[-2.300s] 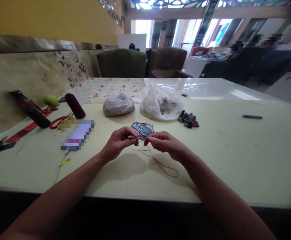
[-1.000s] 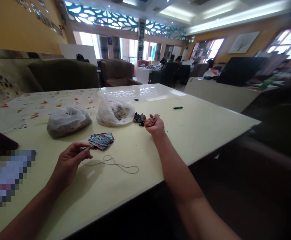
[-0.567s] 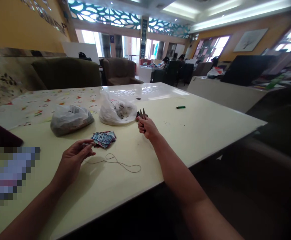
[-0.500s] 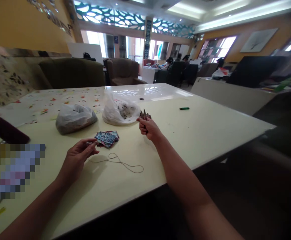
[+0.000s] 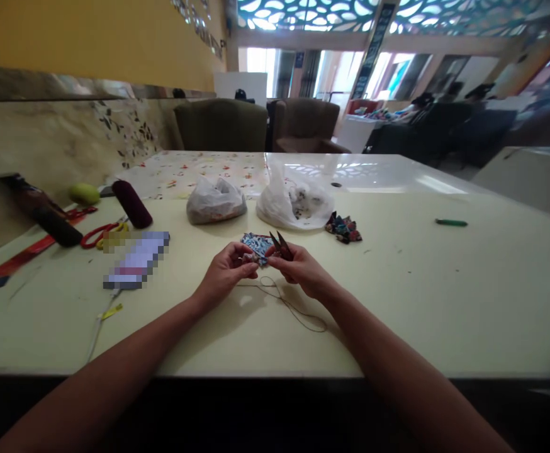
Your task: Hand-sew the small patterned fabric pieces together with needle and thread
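Pinching a small cloth scrap [image 5: 250, 258], your left hand [image 5: 225, 274] sits low over the near middle of the tabletop [image 5: 398, 314]. Your right hand [image 5: 306, 270] is wrapped around dark snips [image 5: 280, 245], blades up. Left grip: thumb and fingers pressed together on the scrap. Right grip: closed around the snips; its fingertips reach the scrap's edge, contact uncertain.

Key relation: the scrap lies just left of your right fingertips, between both hands, held by the left. The snips' long axis points up and away from you, leaning slightly left; their tips stand apart, above the scrap rather than across it. Right hand is nearer the snips' work; scrap's own long axis hidden by fingers.

Counts: one scrap visible, one snips, one thread [image 5: 303, 319] looped below your hands, its join to the scrap not visible. One stack of patterned patches [image 5: 255, 243] just behind the hands, layers uncountable. Two bags [image 5: 216, 202] beyond. One dark cloth cluster [image 5: 344, 228] right of them, pieces overlapping. Two spools [image 5: 133, 205], one phone [image 5: 139, 257], off left. One green tool [image 5: 451, 222], well right.
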The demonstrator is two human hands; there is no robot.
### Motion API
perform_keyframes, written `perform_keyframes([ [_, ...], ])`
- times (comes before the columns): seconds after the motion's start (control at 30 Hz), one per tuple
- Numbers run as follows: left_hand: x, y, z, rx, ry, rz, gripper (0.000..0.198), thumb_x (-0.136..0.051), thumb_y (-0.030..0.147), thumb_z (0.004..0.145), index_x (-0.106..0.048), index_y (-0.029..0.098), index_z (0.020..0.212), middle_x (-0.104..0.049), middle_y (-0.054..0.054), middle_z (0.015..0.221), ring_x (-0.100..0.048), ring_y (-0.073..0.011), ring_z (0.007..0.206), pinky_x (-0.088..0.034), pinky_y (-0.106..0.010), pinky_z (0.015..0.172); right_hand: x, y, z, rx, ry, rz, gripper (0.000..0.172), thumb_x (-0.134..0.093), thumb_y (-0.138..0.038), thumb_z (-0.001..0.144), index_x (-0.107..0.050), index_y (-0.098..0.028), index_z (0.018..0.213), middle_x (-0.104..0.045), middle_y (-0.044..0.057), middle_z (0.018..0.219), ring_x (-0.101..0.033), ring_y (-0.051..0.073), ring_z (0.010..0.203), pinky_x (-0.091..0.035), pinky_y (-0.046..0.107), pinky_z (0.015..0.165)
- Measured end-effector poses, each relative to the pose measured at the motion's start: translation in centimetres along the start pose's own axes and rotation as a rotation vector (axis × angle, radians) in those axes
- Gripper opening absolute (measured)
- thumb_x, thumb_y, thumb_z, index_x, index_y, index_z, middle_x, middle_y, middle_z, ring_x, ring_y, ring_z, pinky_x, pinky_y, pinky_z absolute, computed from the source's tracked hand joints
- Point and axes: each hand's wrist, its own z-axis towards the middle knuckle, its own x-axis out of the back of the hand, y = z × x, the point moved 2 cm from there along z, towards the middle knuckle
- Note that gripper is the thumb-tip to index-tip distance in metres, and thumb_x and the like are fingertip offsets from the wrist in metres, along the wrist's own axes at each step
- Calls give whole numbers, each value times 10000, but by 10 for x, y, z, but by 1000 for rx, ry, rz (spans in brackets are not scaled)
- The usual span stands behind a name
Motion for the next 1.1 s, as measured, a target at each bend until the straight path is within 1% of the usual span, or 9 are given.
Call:
perform_keyframes([
  [0.13, -4, -3, -1, 15, -65, 19, 369, -818, 357, 716, -568, 157, 899, -659, 13, 793, -665, -120, 673, -578, -277, 684, -13, 2, -1, 43, -41, 25, 303, -759, -400, 759, -624, -156, 877, -506, -43, 642, -287, 42, 496, -211, 219, 455],
  [0.27, -5, -6, -3, 27, -101, 91, 331, -727, 428, 811, -589, 145, 913, -656, 6, 751, -677, -121, 671, -566, -259, 686, -15, 6, -1, 51, -24, 2, 280, -754, -394, 772, -611, -158, 822, -437, -62, 573, -305, 56, 508, -229, 223, 473],
  [0.47, -5, 0, -6, -29, 4, 137, 348, -770, 431, 759, -589, 133, 747, -638, 8, 663, -645, -110, 599, -547, -236, 624, -16, 10, -2, 84, -68, -16, 259, -729, -395, 806, -606, -170, 841, -428, -68, 572, -298, 58, 503, -232, 224, 475],
  [0.67, -6, 2, -4, -13, 10, 117, 319, -773, 421, 744, -652, 144, 844, -673, -3, 746, -677, -131, 665, -560, -251, 655, -17, 7, -2, 92, -21, -13, 263, -701, -409, 833, -578, -177, 832, -402, -68, 577, -302, 68, 520, -247, 228, 492],
  [0.77, -2, 2, -3, -28, 55, 165, 282, -771, 390, 749, -651, 138, 795, -657, 2, 692, -652, -113, 614, -533, -225, 616, -18, 5, -3, 83, -10, -35, 272, -662, -431, 864, -567, -178, 844, -362, -70, 581, -284, 72, 529, -251, 229, 502],
  [0.83, 0, 1, -3, -30, 75, 195, 265, -760, 377, 761, -651, 137, 785, -647, 5, 673, -640, -107, 600, -522, -218, 605, -18, 4, -4, 83, -3, -56, 284, -660, -444, 863, -571, -174, 857, -367, -65, 601, -277, 74, 538, -252, 230, 505],
  [0.93, 0, 0, -2, -28, 63, 176, 271, -773, 367, 745, -662, 141, 846, -646, 6, 715, -651, -117, 649, -553, -246, 662, -19, 2, -4, 111, 8, -88, 302, -661, -464, 858, -565, -177, 858, -385, -54, 638, -277, 76, 551, -260, 231, 509],
  [1.0, -1, -2, -1, -26, 45, 140, 293, -783, 368, 732, -667, 145, 882, -652, 3, 755, -656, -123, 682, -572, -274, 708, -19, 0, -5, 132, 3, -114, 312, -606, -492, 891, -559, -185, 863, -386, -49, 643, -289, 82, 556, -274, 230, 515],
  [1.1, -1, -3, 0, -19, 45, 121, 290, -774, 386, 740, -672, 142, 858, -668, -11, 776, -654, -124, 682, -577, -282, 710, -19, -3, -7, 126, 7, -151, 330, -525, -513, 929, -570, -189, 886, -407, -39, 643, -325, 93, 568, -305, 231, 532],
])
